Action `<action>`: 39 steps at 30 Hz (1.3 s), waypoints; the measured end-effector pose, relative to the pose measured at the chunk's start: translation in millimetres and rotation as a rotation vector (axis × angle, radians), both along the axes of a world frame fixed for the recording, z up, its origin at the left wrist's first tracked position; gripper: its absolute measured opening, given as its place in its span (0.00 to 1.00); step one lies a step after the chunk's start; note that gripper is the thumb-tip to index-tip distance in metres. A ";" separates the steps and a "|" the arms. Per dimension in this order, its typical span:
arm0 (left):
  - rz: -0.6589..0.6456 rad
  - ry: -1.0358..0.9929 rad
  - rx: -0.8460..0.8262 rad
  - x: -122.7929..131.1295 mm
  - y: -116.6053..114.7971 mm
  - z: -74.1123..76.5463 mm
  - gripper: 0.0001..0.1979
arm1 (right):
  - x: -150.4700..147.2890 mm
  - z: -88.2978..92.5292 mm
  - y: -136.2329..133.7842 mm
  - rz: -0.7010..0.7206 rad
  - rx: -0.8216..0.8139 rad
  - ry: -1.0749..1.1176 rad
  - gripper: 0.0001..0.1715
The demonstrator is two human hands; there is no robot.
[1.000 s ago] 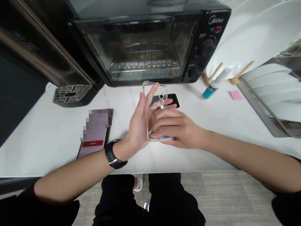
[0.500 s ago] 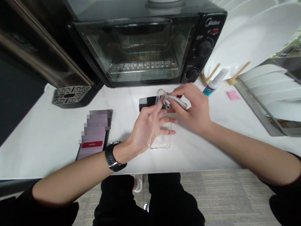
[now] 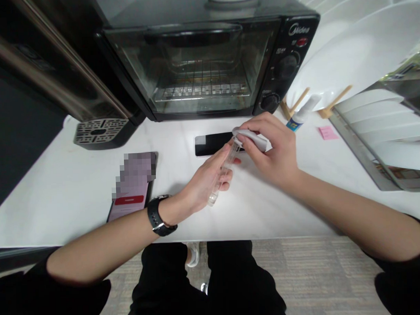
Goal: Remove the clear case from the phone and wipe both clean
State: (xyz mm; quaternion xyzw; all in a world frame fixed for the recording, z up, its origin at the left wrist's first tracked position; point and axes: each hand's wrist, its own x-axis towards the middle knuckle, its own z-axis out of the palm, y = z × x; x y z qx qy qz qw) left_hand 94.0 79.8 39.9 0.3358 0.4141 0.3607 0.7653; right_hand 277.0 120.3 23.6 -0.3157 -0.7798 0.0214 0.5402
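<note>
A clear phone case (image 3: 223, 175) is turned nearly edge-on in my left hand (image 3: 205, 180), whose fingers wrap round its far side. My right hand (image 3: 275, 148) pinches a light grey folded cloth (image 3: 254, 138) and presses it on the top end of the case. Behind my hands a black phone (image 3: 211, 143) lies flat on the white counter (image 3: 185, 227), its right part hidden by my fingers and the cloth. To the left of my left wrist lies a second phone (image 3: 135, 183) with a lit screen, partly pixelated.
A black toaster oven (image 3: 203, 70) stands at the back. At the left is a machine with a drip tray (image 3: 100, 132). To the right are a small spray bottle (image 3: 302, 114), a pink sticky note (image 3: 328, 132), and white plates (image 3: 361, 51) in racks.
My left hand has turned the case from showing its broad face to nearly edge-on, and its fingers have curled in. The cloth stays at the case's top end, and more of the black phone shows.
</note>
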 end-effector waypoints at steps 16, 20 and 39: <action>0.082 -0.129 0.116 -3.1 -6.1 -2.0 0.19 | -12.2 2.1 -27.0 0.492 0.202 -0.174 0.11; 0.077 -0.147 0.032 -0.3 -3.3 -4.1 0.13 | -5.9 0.4 -15.9 0.329 0.166 -0.141 0.12; 0.113 -0.117 -0.050 0.6 -2.1 -1.7 0.13 | -4.7 0.7 -10.5 0.053 -0.029 0.016 0.06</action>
